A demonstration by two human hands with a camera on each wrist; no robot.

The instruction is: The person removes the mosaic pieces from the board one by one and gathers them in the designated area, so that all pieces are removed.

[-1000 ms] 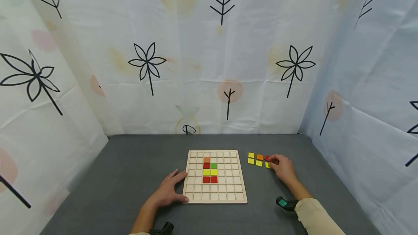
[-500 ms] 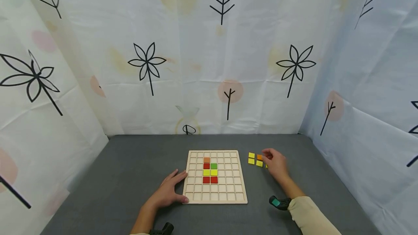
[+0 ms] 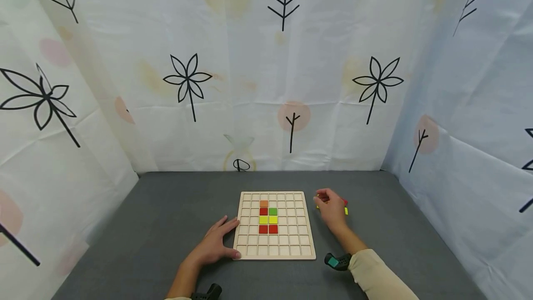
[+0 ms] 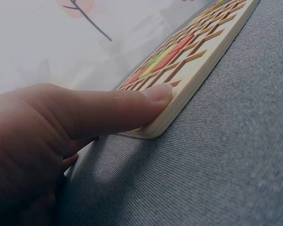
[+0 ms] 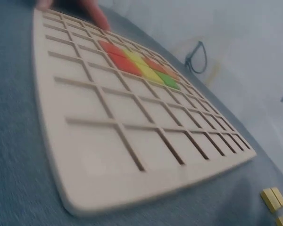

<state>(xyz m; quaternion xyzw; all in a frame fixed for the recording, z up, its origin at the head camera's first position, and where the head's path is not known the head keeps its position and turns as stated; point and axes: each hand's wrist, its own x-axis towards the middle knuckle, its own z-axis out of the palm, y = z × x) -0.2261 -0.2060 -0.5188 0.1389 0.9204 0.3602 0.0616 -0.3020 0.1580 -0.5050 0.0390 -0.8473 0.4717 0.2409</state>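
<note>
A wooden grid board (image 3: pixel 296 251) lies on the grey table. Coloured square tiles fill some of its cells: an orange tile (image 3: pixel 264 203), a green tile (image 3: pixel 272 211), and several red and yellow ones. My left hand (image 3: pixel 213 243) rests at the board's left edge, its thumb (image 4: pixel 127 107) on the near corner in the left wrist view. Above the loose tiles right of the board, my right hand (image 3: pixel 331 208) has bent fingers. Whether a tile is between its fingertips is hidden.
Beside the right hand a red tile (image 3: pixel 344 202) and a yellow tile (image 3: pixel 346 211) show. More yellow tiles (image 5: pixel 272 199) lie near the board's edge in the right wrist view. A patterned white cloth (image 3: pixel 325 82) hangs behind the table.
My right hand has moved left from the far end of the loose tiles toward the board, uncovering a red and a yellow tile. The left hand and the board stay put.
</note>
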